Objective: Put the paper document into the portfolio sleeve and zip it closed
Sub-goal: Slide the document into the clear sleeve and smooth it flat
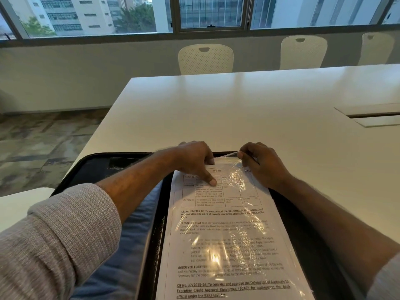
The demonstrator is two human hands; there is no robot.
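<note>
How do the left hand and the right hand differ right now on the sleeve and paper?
The left hand lies over the paper document, its thumb pressing flat on the printed table; the right hand is curled, its fingers pinching the clear plastic sleeve at its far corner. The left arm wears a grey knit sleeve; the right forearm is mostly bare. Both work at the document's far end, over the open black portfolio.

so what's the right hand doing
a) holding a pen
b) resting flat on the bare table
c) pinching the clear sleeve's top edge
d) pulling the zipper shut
c: the right hand pinches the top corner of the clear sleeve, lifting it off the paper document.
</note>
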